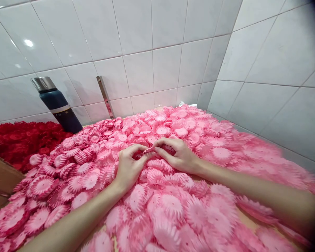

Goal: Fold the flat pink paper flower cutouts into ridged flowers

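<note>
Over the middle of the heap, my left hand (128,168) and my right hand (183,156) meet at the fingertips. Both are closed in a pinch on one pink petal disc (148,150), seen edge-on and partly hidden by the fingers. Around and below them lies a thick layer of pink petal discs (172,205) with notched, curled edges, like pieces of artificial flowers. Many show a small dark spot at the centre. On the left side the discs (42,186) have darker pink rims.
A dark blue bottle (60,105) with a steel cap stands at the back left, beside a pile of red petal pieces (23,140). A cardboard box (2,175) sits at the left edge. A narrow metal strip (105,96) leans on the tiled wall (168,28).
</note>
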`<state>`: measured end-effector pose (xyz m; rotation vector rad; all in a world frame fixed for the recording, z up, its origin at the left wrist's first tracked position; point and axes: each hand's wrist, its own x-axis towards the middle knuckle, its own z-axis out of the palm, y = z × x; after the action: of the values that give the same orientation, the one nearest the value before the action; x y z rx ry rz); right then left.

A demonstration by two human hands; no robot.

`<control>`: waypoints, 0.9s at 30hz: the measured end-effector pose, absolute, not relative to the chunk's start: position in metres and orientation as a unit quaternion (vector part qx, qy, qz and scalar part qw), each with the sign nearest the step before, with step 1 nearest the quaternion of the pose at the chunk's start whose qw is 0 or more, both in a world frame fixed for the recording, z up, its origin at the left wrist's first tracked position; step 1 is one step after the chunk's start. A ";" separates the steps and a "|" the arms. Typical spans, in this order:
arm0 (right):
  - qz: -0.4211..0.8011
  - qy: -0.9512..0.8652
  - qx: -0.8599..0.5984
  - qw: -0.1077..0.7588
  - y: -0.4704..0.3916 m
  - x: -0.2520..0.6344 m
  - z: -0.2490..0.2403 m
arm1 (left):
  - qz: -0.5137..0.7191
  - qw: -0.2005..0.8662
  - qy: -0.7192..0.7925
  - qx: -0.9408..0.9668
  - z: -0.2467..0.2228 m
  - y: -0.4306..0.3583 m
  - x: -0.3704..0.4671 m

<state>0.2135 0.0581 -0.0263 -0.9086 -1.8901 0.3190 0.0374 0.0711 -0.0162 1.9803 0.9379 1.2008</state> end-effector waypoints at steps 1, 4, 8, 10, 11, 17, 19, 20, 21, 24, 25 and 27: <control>0.129 -0.777 -0.372 0.491 0.058 0.214 -0.026 | 0.458 0.316 0.363 0.748 -0.017 0.071 0.037; 0.125 -0.780 -0.364 0.494 0.057 0.214 -0.026 | 0.462 0.301 0.379 0.743 -0.018 0.070 0.038; 0.141 -0.800 -0.350 0.467 0.056 0.216 -0.023 | 0.456 0.269 0.400 0.748 -0.018 0.070 0.038; 0.151 -0.807 -0.343 0.457 0.055 0.216 -0.023 | 0.454 0.262 0.408 0.748 -0.018 0.071 0.038; 0.155 -0.808 -0.341 0.455 0.055 0.216 -0.023 | 0.452 0.261 0.410 0.748 -0.018 0.071 0.038; 0.138 -0.799 -0.343 0.474 0.059 0.214 -0.027 | 0.435 0.275 0.394 0.761 -0.016 0.070 0.040; 0.121 -0.796 -0.345 0.482 0.060 0.213 -0.029 | 0.430 0.279 0.380 0.770 -0.015 0.071 0.040; 0.112 -0.795 -0.347 0.486 0.060 0.213 -0.029 | 0.428 0.279 0.374 0.774 -0.015 0.071 0.040; 0.104 -0.793 -0.349 0.488 0.060 0.213 -0.030 | 0.427 0.278 0.369 0.777 -0.014 0.071 0.040; 0.094 -0.793 -0.356 0.485 0.060 0.214 -0.030 | 0.426 0.268 0.362 0.784 -0.014 0.072 0.040; 0.095 -0.794 -0.357 0.484 0.060 0.214 -0.030 | 0.425 0.264 0.363 0.786 -0.015 0.073 0.039; 0.103 -0.796 -0.353 0.481 0.060 0.214 -0.029 | 0.434 0.256 0.367 0.782 -0.016 0.074 0.039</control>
<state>0.2140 0.0600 -0.0294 -0.8621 -1.9412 0.2504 0.0385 0.0738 -0.0161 2.1238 0.9956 1.1775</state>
